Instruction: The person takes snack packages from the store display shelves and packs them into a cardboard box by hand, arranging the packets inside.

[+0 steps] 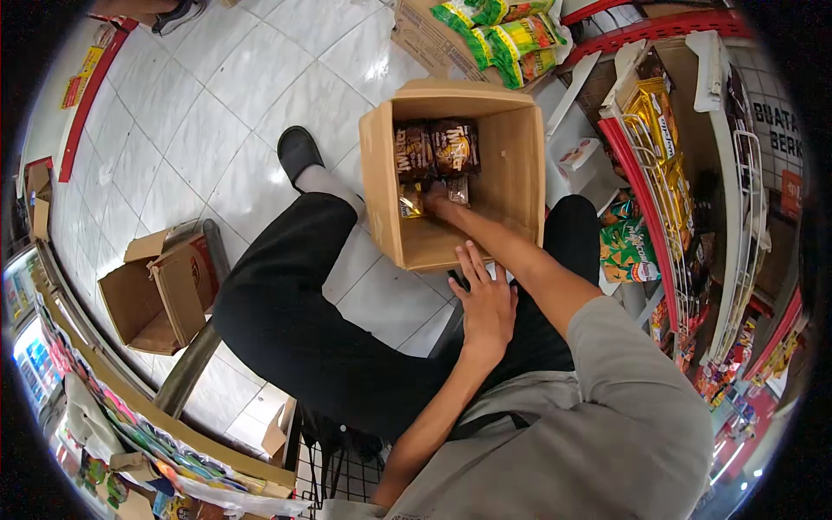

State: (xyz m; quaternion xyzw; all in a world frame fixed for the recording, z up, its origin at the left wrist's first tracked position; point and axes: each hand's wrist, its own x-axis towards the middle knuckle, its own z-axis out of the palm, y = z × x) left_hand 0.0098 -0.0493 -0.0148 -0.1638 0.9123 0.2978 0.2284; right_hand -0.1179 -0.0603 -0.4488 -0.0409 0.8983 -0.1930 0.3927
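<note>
A tall cardboard box (511, 178) stands open between the person's legs. Brown Twister packs (454, 147) lie at its bottom, with a small gold pack (410, 201) below them. My right hand (440, 198) reaches down inside the box, at the packs between the gold one and a brown one; its fingers are mostly hidden. Outside, at the box's near edge, my left hand (484, 308) has its fingers spread and holds nothing.
Green and yellow packs (520, 43) lie on a flat carton (425, 39) beyond the box. Shelves with a red edge (641, 191) and wire guards rise at the right. An open empty carton (139, 303) is on the tiled floor (234, 113) at left.
</note>
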